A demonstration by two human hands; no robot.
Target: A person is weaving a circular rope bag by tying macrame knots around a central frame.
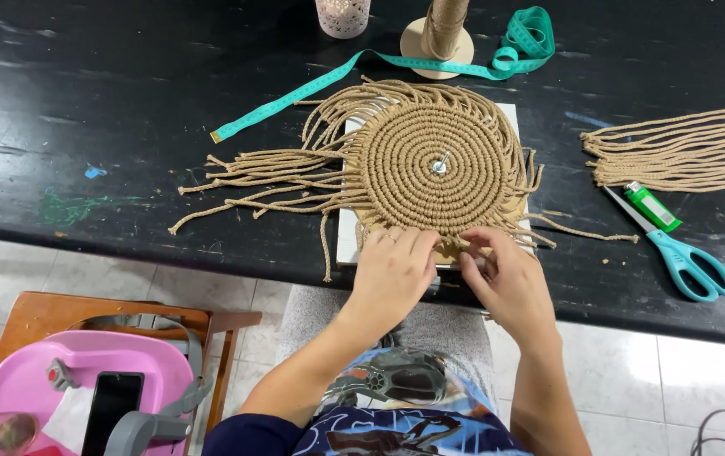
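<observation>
A round beige macramé mat (434, 165) of coiled cord lies pinned at its centre on a white board (346, 238) on the black table (84, 93). Loose cord ends (261, 181) fan out to its left and around its rim. My left hand (394, 272) and my right hand (506, 279) both work at the near edge of the mat, with fingers pinching the cords there. The cords under my fingers are partly hidden.
Teal scissors (687, 262) and a green lighter (654, 207) lie at the right, below a bundle of cut cords (683, 152). A teal tape measure (362, 67), a cord spool on a stand (440, 34) and a white cup (343, 17) sit behind. A wooden stool with a pink tray (84, 363) stands left.
</observation>
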